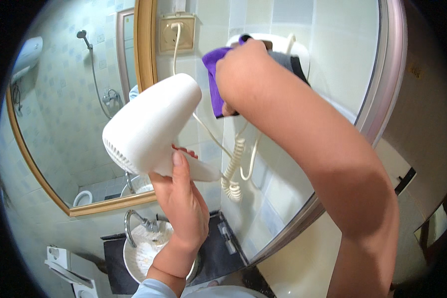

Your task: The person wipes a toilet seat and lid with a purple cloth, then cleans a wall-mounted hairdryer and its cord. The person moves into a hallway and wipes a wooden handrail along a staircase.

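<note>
My left hand (184, 203) grips a white hair dryer (152, 119) by its handle, thumb on the near side. The dryer's nozzle points up and right, and its vented back faces lower left. A coiled cream cord (234, 164) hangs by the handle's end. Higher up, my right hand (242, 70) holds a purple cloth (213, 76) against a white wall holder (301, 52). A grey cloth part with black edging (285, 61) shows past the wrist. My right forearm hides part of the holder, and the right fingertips are mostly hidden.
A wood-framed mirror (145, 44) hangs at left, beside a wall socket (177, 33) with a plug in it. Below are a washbasin (134, 260) with a chrome faucet (128, 219) and a dark countertop (219, 242). A door frame (391, 74) curves along the right.
</note>
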Tool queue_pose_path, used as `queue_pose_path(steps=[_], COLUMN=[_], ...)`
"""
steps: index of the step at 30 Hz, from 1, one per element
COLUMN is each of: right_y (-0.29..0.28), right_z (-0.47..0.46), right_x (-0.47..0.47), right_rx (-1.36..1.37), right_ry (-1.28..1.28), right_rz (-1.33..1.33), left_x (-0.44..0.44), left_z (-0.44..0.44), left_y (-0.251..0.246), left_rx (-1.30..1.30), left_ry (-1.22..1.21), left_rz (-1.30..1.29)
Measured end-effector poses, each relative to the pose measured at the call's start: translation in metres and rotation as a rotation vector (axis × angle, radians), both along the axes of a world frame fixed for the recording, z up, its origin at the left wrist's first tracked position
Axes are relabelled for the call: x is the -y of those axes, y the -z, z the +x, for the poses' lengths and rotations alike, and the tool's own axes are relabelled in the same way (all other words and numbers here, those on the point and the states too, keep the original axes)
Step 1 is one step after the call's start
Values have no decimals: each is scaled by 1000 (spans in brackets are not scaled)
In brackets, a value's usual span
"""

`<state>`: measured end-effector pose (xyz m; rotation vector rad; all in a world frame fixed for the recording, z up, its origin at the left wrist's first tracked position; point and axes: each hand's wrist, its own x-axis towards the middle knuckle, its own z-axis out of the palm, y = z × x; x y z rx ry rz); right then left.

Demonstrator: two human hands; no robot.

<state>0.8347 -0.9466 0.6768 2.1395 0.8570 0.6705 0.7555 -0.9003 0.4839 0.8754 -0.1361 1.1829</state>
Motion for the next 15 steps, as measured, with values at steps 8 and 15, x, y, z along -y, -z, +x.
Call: queue_pose_path(steps=[8,15], right_y=[-3,-13], right_z=[13,2], right_x=[-5,-16], right_rx=[8,189], right_ry=[3,201], right_rz=[69,-372], left_x=[-9,-19], left_z=[17,31], left_y=[-2,-12], left_rx=[12,68], left_ry=[-7,73], left_rz=[17,-9])
